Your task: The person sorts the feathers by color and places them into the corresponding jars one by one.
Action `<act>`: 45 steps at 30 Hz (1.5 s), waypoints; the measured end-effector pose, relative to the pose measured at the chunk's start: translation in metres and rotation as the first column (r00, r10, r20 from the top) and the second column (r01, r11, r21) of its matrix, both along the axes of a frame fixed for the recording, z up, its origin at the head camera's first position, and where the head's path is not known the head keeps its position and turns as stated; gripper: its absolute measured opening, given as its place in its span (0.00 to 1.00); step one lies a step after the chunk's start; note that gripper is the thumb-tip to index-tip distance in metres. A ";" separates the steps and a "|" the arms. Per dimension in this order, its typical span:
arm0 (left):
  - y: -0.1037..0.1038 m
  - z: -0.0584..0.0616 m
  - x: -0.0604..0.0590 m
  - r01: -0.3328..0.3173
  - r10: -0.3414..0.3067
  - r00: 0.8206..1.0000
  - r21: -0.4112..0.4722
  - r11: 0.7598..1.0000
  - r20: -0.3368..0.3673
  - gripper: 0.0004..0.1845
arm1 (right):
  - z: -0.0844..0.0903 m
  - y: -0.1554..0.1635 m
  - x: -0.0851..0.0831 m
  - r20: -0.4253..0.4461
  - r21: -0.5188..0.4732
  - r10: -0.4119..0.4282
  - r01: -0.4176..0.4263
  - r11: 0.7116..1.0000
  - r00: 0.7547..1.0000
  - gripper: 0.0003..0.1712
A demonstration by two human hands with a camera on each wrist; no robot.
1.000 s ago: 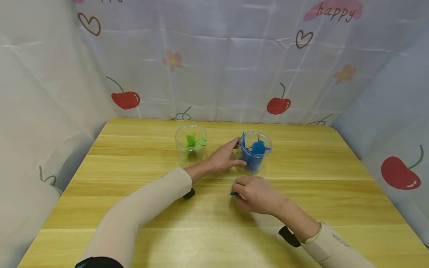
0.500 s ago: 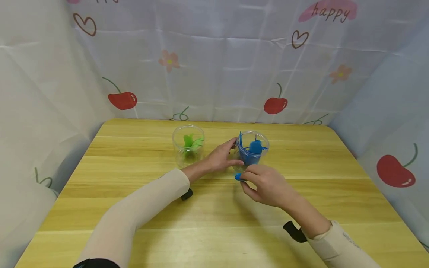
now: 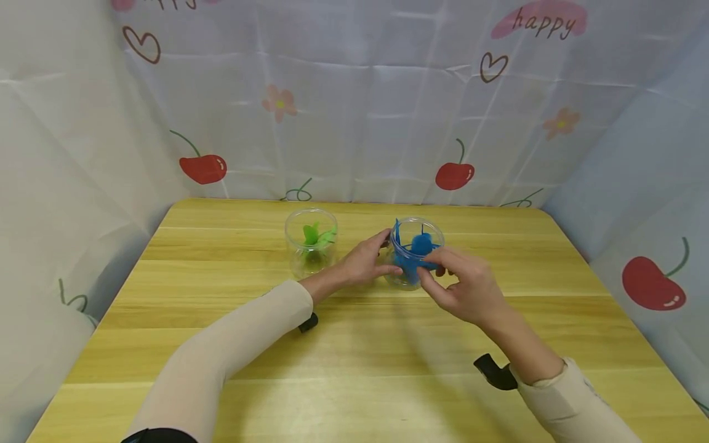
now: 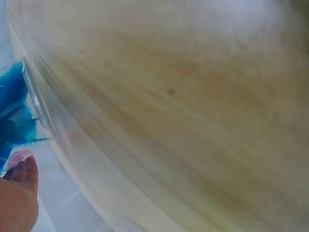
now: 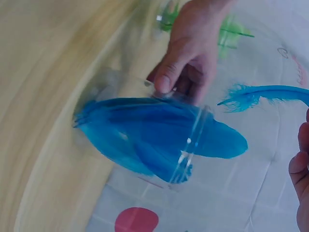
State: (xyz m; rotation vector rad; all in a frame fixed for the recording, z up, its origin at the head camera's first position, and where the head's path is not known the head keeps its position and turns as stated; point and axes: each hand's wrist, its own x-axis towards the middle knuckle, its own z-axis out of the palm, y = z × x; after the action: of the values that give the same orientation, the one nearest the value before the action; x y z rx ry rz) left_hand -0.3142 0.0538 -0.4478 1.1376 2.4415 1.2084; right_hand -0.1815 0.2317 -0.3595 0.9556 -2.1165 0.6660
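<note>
A clear plastic cup (image 3: 416, 219) with several blue feathers (image 5: 159, 135) inside stands at the middle right of the table. My left hand (image 3: 362, 261) holds this cup from its left side, thumb on the near wall and fingers behind. My right hand (image 3: 465, 286) pinches another blue feather (image 5: 275, 91) by one end. In the head view, that feather overlaps the cup's near side just below the rim. The right wrist view shows its frayed end pointing toward the cup's mouth, apart from the rim. Only part of the left hand (image 4: 19, 198) shows in the left wrist view.
Left of the hands stands a second clear cup (image 3: 293, 261) with green feathers (image 3: 311, 235) inside. Both cups are on a light wooden table (image 3: 354, 394). A white curtain (image 3: 354, 135) printed with cherries and hearts hangs along the table's back edge.
My right hand has lifted the blue feather from near the tabletop, moving up and right to the cup's near side. The left hand stays on the cup.
</note>
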 end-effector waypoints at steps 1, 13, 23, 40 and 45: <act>0.000 0.000 0.000 -0.004 0.004 1.000 -0.002 1.000 0.007 0.45 | 0.003 0.001 -0.001 0.001 -0.031 -0.009 0.009 0.999 1.000 0.21; -0.001 -0.002 0.000 -0.026 0.026 1.000 -0.015 1.000 0.013 0.46 | 0.034 0.003 -0.006 0.129 -0.409 -0.035 0.086 0.908 0.991 0.03; -0.002 -0.001 0.000 -0.019 0.019 1.000 -0.004 1.000 0.015 0.45 | 0.034 0.011 -0.023 0.280 -0.340 -0.273 0.361 0.868 0.921 0.04; 0.000 -0.003 -0.001 -0.021 0.021 0.999 -0.025 0.999 0.026 0.47 | 0.005 0.031 -0.049 0.510 -0.119 -0.403 0.526 0.842 0.760 0.12; 0.001 -0.004 -0.001 -0.023 0.024 0.999 -0.025 0.999 0.030 0.47 | -0.002 0.031 -0.053 0.561 -0.063 -0.394 0.512 0.856 0.728 0.13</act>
State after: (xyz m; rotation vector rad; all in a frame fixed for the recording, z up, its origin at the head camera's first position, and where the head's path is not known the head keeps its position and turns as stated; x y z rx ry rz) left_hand -0.3153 0.0546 -0.4519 1.0798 2.4472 1.1898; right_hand -0.2343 0.2625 -0.3611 0.0872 -2.5559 0.9493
